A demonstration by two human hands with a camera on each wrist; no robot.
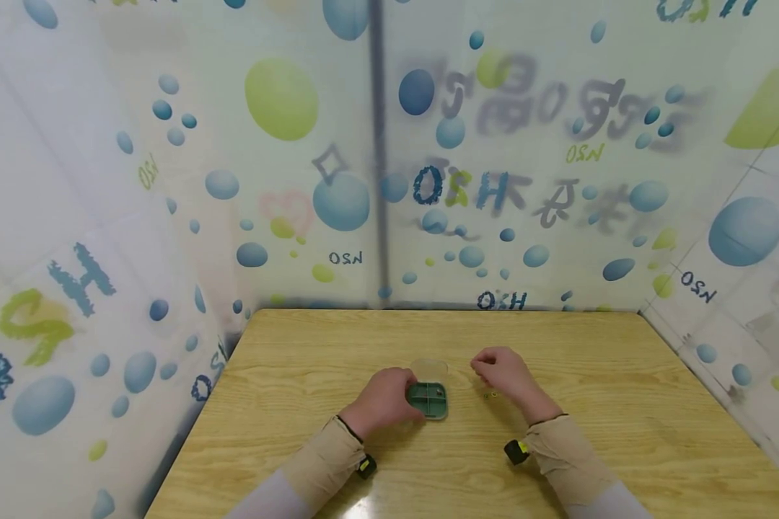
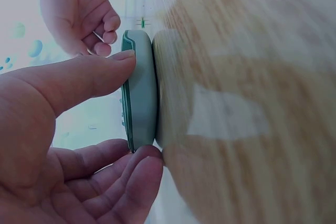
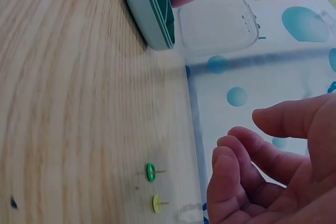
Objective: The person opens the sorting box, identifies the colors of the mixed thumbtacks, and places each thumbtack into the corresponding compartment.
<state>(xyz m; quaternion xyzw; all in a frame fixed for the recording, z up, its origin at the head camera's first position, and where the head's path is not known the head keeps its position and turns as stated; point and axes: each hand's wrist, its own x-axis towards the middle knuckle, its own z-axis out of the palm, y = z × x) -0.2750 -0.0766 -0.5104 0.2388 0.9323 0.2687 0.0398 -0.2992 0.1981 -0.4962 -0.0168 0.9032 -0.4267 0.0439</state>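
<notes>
My left hand (image 1: 384,398) grips a small green pill box (image 1: 419,414) by its side, the thumb at one rim and the fingers round the opposite edge. Crossing dividers split the box into several compartments, and a tiny piece (image 1: 439,393) shows in the far right one. Its clear lid (image 3: 218,23) stands open at the far side. To the right of the box my right hand (image 1: 508,375) hovers over the table, fingers loosely bent and nothing seen between them. Below it lie a small green ring-shaped piece (image 3: 150,172) and a yellow one (image 3: 156,203), each with a thin pin.
The wooden table (image 1: 285,346) reaches back to a wall covering (image 1: 493,238) printed with blue and green dots. Similar patterned walls stand at the left and right. A small dark speck (image 3: 13,203) shows on the table in the right wrist view.
</notes>
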